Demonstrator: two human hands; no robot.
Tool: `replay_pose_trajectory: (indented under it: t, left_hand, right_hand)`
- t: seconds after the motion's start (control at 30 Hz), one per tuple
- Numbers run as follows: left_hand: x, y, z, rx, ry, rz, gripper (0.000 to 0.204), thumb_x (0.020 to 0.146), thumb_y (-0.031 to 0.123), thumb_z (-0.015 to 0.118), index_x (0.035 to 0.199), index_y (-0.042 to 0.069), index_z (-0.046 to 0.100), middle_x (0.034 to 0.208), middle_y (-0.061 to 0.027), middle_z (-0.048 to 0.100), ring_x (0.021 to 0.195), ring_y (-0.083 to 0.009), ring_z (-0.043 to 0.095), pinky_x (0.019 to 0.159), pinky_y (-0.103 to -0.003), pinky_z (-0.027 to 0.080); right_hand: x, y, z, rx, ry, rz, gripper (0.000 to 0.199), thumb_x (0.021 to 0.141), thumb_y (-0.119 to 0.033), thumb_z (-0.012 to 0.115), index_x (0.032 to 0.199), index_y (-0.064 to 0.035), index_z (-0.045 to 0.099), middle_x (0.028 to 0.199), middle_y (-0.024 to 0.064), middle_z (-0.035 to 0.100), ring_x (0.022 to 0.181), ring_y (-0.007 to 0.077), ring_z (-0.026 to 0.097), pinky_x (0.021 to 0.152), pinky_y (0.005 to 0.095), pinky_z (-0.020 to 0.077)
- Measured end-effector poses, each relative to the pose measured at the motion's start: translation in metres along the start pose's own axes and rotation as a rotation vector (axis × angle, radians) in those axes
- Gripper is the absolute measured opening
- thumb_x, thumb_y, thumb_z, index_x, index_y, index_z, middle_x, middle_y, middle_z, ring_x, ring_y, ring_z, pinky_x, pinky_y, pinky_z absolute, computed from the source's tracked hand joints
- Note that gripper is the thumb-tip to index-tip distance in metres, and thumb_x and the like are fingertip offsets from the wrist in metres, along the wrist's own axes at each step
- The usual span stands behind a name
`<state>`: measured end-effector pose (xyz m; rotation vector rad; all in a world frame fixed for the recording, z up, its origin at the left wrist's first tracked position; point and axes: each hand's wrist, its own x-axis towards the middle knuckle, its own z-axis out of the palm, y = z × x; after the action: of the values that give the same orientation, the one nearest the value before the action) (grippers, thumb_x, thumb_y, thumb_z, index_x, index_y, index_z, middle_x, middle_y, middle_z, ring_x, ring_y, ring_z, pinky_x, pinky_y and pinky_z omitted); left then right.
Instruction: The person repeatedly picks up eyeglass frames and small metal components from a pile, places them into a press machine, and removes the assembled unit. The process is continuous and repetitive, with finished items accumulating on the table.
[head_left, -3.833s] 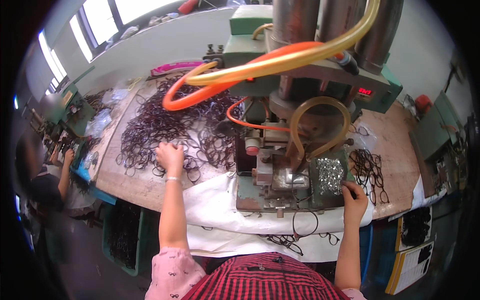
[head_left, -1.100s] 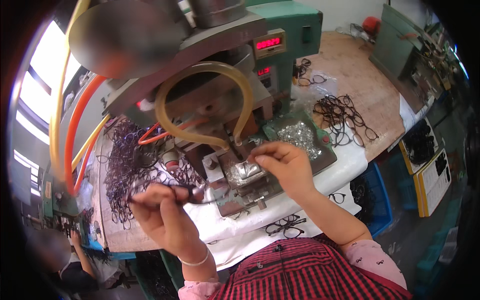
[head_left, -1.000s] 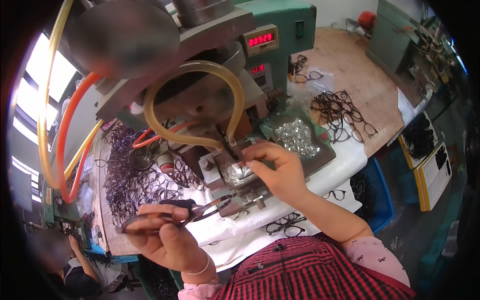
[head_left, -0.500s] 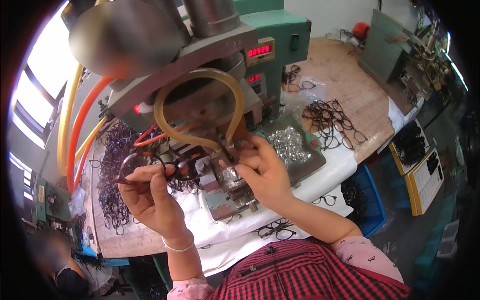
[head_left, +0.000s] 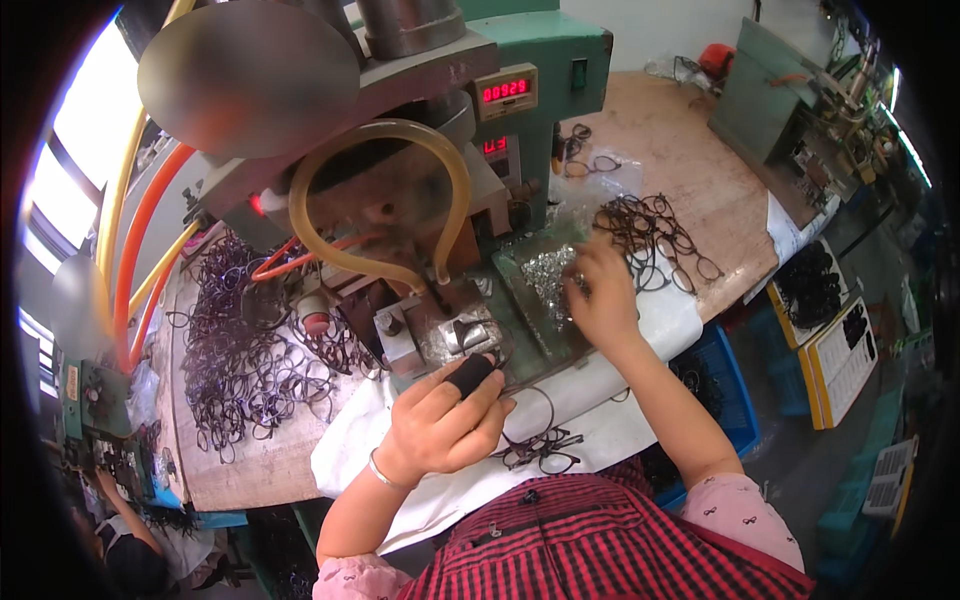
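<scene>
The left hand [head_left: 445,425] has its fingers closed around a glasses frame [head_left: 551,405] at the front of the green press [head_left: 560,60], just below the shiny metal block [head_left: 470,335]; one thin rim stands out to the right of the knuckles, above the white sheet [head_left: 345,455]. Held from this side, the frame can presumably be kept steady by the block while the other hand is free. The right hand [head_left: 607,295] is over the small metal bits [head_left: 545,280], fingers bent; whether they pinch a bit cannot be told, since the fingertips blend into the pile. The bits seem set right of the block for that hand's easy reach, as the large heap of frames [head_left: 240,345] seems set for the left. The rest of the held frame is covered by the fingers, and whether the black patch [head_left: 472,374] there belongs to it or is a finger cover is unclear. A blurred disc hides part of the press's top, and the looped tube [head_left: 460,190] crosses its dark inside.
</scene>
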<state>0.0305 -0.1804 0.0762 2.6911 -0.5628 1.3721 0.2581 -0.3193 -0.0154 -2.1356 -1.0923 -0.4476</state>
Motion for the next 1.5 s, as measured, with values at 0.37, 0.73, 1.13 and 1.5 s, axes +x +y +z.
replay_pose_trajectory:
  t: [0.37,0.73,1.13,1.5]
  left_hand:
    - [-0.02,0.007,0.001,-0.004,-0.002,-0.117,0.023,0.071,0.009,0.079,0.087,0.007,0.063,0.1,-0.007,0.072,0.084,-0.0214,0.07,0.08,-0.036,0.06]
    - [-0.141,-0.052,-0.14,0.699,0.215,-1.032,0.01,0.079,0.003,0.071,0.087,0.006,0.066,0.098,-0.0085,0.068,0.091,-0.0252,0.06,0.083,-0.035,0.046]
    - [-0.257,-0.12,-0.056,0.559,-0.193,-1.246,0.025,0.075,0.003,0.064,0.095,0.011,0.076,0.125,-0.0196,0.058,0.112,-0.0379,0.055,0.097,-0.042,0.046]
    - [-0.157,-0.066,-0.062,-0.09,0.671,-1.408,0.034,0.104,0.026,0.045,0.092,-0.002,0.059,0.087,-0.0093,0.061,0.074,-0.0184,0.059,0.068,-0.03,0.049]
  right_hand:
    - [0.024,-0.012,0.069,-0.144,0.029,-0.123,0.013,0.074,-0.007,0.067,0.086,-0.0072,0.063,0.104,0.0129,0.061,0.103,0.0337,0.057,0.077,0.0462,0.0487]
    - [-0.012,-0.007,0.028,0.958,0.111,0.562,0.015,0.092,-0.003,0.064,0.107,-0.0017,0.066,0.097,0.002,0.066,0.091,0.0103,0.061,0.084,0.0233,0.0471]
    - [-0.039,0.002,-0.033,0.754,0.058,0.518,0.01,0.085,0.002,0.068,0.094,0.0023,0.067,0.09,0.0043,0.068,0.085,0.0118,0.061,0.08,0.0251,0.0483]
    - [0.043,-0.116,-0.029,0.885,-0.282,0.162,0.031,0.078,-0.003,0.07,0.106,0.0004,0.057,0.089,0.0079,0.07,0.087,0.0157,0.066,0.08,0.0281,0.0493]
